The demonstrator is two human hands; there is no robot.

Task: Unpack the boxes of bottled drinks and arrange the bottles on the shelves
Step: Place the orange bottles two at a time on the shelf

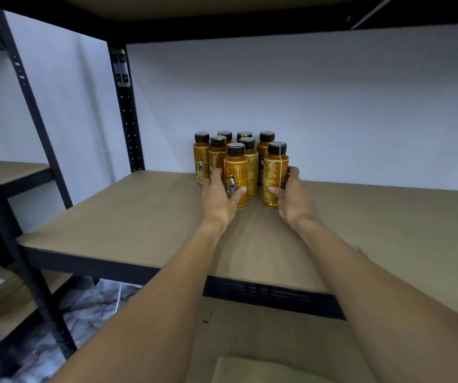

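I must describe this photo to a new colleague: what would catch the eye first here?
First, the cluster of amber, black-capped bottles standing at the back of the tan shelf, near the white wall. Then, reaching in from below, the left hand grips the front left bottle and the right hand the front right bottle.

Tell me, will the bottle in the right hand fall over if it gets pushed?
Probably, if pushed near its top: the bottle in the right hand is tall and narrow, so it may tip. It looks full, so likely heavy for its size. Lying down, its round body would probably roll on the flat shelf.
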